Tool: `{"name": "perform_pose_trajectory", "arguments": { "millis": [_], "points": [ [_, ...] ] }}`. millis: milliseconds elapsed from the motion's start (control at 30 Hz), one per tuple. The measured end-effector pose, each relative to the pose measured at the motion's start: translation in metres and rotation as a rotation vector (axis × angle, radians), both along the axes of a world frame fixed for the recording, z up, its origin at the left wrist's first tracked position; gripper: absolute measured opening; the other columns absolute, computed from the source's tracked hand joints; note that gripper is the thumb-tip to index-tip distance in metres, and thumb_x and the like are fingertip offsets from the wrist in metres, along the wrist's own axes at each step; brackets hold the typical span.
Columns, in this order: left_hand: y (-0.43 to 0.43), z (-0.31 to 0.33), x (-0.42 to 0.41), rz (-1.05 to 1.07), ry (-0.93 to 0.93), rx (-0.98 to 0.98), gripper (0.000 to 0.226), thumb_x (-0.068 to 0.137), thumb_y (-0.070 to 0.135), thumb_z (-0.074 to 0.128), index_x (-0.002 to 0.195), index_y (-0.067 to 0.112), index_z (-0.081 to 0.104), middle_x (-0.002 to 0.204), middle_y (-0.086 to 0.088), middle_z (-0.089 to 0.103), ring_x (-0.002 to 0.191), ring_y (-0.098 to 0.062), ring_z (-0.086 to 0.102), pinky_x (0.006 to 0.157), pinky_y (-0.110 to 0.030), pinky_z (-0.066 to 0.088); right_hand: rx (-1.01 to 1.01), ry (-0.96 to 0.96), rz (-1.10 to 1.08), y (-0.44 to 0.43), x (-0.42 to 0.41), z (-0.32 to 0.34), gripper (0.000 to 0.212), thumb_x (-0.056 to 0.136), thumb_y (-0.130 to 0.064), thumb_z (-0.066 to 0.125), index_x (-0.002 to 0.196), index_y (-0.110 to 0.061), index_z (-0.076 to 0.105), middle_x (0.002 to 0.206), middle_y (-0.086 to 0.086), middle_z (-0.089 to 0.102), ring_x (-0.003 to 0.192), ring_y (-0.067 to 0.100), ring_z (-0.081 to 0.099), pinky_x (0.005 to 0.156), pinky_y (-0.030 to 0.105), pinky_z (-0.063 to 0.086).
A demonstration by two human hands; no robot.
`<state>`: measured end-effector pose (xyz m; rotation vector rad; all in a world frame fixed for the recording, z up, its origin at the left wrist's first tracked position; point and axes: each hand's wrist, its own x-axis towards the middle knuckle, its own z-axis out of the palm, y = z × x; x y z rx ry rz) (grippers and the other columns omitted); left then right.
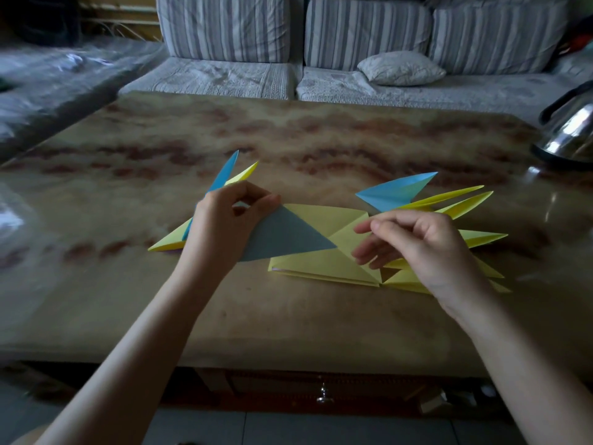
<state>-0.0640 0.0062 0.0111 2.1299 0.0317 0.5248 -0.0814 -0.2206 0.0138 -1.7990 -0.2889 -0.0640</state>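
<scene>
One wide-angle camera, worn on the head, faces forward and down across a marbled table toward a striped sofa beyond; the left hand and right hand sit close, mid-frame.

Dim room light, glare on kettle, soft blur at wide-angle edges.
</scene>
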Motion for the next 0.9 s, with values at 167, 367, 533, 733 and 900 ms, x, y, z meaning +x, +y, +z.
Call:
{"name": "perform_pose_trajectory", "arguments": {
  "millis": [167,367,533,733,900],
  "points": [
    [0.029,0.004,0.002,0.105,-0.107,0.037,0.004,0.082,0.026,0.069,0.078,0.027,0.067,0.066,0.016,0.059,0.056,0.005,0.051,0.052,-0.007,0.033,-0.369,-0.213,-0.002,0.009,-0.001,-0.016,0.014,0.09,-0.013,0.06,0.092,-0.014,0.074,0.083,-0.01,0.072,0.075,-0.001,0.065,0.066,0.012,0.048],
    [0.075,0.007,0.007,0.238,-0.193,-0.017,0.005,0.084,0.026,0.066,0.09,0.025,0.066,0.064,0.02,0.061,0.054,0.018,0.05,0.053,-0.002,0.033,-0.507,-0.377,-0.001,0.014,0.001,-0.021,0.014,0.088,-0.016,0.064,0.099,-0.016,0.071,0.096,-0.009,0.07,0.09,0.0,0.061,0.075,0.008,0.044],
    [0.09,-0.011,0.017,0.288,-0.002,0.138,0.014,0.084,0.026,0.066,0.094,0.017,0.071,0.08,0.001,0.061,0.068,0.001,0.054,0.06,-0.019,0.033,-0.754,-0.327,0.077,0.02,0.001,-0.027,0.035,0.086,-0.035,0.065,0.118,-0.021,0.064,0.13,-0.008,0.058,0.122,0.005,0.051,0.101,0.011,0.03],
    [0.081,-0.035,0.026,0.261,0.13,0.19,0.018,0.085,0.028,0.065,0.094,0.013,0.069,0.091,-0.008,0.066,0.087,-0.024,0.057,0.07,-0.027,0.035,-0.912,-0.26,0.153,0.025,0.002,-0.035,0.048,0.09,-0.04,0.058,0.134,-0.023,0.052,0.146,-0.01,0.041,0.135,0.004,0.035,0.105,0.011,0.019],
    [0.067,-0.047,0.028,0.27,0.155,0.34,0.021,0.089,0.032,0.058,0.099,0.015,0.065,0.101,-0.011,0.067,0.094,-0.031,0.058,0.067,-0.032,0.037,-0.907,-0.264,0.169,0.026,0.005,-0.036,0.045,0.089,-0.034,0.06,0.132,-0.022,0.054,0.143,-0.009,0.046,0.133,0.003,0.037,0.109,0.015,0.022]
  ]
}}
